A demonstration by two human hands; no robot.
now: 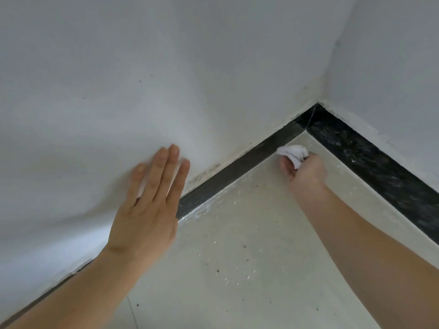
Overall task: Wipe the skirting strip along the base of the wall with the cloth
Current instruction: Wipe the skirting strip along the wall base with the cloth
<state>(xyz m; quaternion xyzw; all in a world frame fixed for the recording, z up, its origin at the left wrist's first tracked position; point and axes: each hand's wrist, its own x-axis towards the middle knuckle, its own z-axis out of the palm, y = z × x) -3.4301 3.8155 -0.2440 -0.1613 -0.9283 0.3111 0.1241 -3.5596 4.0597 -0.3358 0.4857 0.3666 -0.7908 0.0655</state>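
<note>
Head view, room corner. Left hand: lower left of centre, flat on wall, fingers straight and together. Right hand: right of centre, fingers curled round bunched white cloth. Cloth pressed against dark skirting strip, near the corner, just above speckled floor.

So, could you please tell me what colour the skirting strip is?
The skirting strip is black with pale dusty specks, seen in the head view.
</note>
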